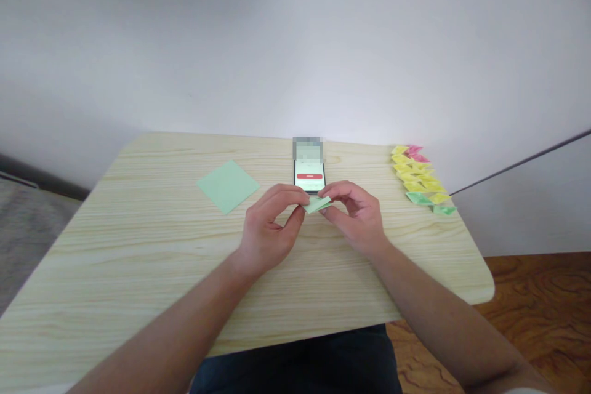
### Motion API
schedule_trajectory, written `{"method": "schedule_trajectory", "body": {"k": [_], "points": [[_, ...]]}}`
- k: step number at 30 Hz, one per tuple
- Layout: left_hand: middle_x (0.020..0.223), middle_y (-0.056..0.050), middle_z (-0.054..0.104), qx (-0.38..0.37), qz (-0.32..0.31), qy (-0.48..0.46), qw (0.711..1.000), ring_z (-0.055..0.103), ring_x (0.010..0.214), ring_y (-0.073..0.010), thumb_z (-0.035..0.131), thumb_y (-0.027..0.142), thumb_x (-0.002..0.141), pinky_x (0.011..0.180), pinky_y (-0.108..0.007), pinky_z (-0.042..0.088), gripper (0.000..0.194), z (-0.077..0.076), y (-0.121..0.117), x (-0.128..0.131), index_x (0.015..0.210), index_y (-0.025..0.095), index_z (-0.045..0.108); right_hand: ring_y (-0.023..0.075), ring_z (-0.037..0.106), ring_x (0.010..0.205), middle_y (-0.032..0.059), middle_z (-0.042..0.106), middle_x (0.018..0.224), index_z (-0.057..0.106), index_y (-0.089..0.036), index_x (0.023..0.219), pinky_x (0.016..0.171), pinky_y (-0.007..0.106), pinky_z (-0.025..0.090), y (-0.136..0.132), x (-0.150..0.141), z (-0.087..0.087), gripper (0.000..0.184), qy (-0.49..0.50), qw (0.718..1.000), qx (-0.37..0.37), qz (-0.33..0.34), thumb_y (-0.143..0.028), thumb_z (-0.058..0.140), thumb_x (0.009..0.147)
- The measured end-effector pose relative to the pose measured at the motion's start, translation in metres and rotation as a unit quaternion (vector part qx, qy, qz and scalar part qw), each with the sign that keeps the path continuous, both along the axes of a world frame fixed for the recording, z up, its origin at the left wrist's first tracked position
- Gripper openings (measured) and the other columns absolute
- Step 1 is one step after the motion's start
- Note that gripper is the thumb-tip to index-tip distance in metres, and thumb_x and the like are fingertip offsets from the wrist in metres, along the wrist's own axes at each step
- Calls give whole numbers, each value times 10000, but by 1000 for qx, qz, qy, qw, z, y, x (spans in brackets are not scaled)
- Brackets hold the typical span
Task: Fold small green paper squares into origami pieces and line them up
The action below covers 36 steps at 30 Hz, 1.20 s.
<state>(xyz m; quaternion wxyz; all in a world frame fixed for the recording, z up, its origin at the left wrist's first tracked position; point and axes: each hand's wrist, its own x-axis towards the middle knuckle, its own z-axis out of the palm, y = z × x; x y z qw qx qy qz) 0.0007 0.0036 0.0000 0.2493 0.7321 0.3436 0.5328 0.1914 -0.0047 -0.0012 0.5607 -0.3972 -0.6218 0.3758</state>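
Observation:
A small folded piece of light green paper (pixel 316 204) is held between my two hands, just in front of the phone. My left hand (pixel 272 226) pinches its left end between thumb and fingers. At its right end, my right hand (pixel 355 214) grips it the same way, and a loose flap shows near those fingertips. Parts of the paper are covered by my fingers. To the left of my left hand lies a flat green paper square (pixel 228 186), turned with a corner toward me.
A phone (pixel 309 177) with a lit screen lies at the table's far middle, near the white wall (pixel 295 43). Along the right edge of the wooden table (pixel 152 246) sit several folded paper pieces (pixel 418 177) in yellow, pink and green.

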Motion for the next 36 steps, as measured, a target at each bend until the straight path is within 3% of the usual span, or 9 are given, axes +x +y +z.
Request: {"method": "schedule_trajectory", "body": {"k": [14,21,27,36], "points": [[1014,-45,721,-28,15,27,999,675,998,-200,641,52,842,929,-378,540,233,-2,1,-1,1002,210,702,223,678,963,44,713,998,731,-269,917,915,429,531,-4,2,6,131,-47,998,45,-11,-189,785,829],[1020,-52,737,-27,27,72,997,674,986,-205,670,138,882,895,-369,536,188,-4,4,0,1022,235,750,219,672,920,46,712,956,725,-257,898,872,413,543,-3,3,2,78,-42,999,20,-21,-265,782,844],[1001,-43,738,-17,36,76,996,665,958,-196,682,141,885,870,-353,523,170,-6,5,1,1009,234,753,201,648,873,36,705,931,725,-254,962,835,385,542,-3,3,0,144,-39,999,0,-31,-272,791,835],[997,-55,733,-52,1,62,997,665,963,-204,684,165,893,864,-358,529,141,-4,3,1,999,230,749,230,669,924,44,713,954,747,-276,933,878,430,547,-3,2,3,144,-23,999,21,-15,-300,822,812]]}}
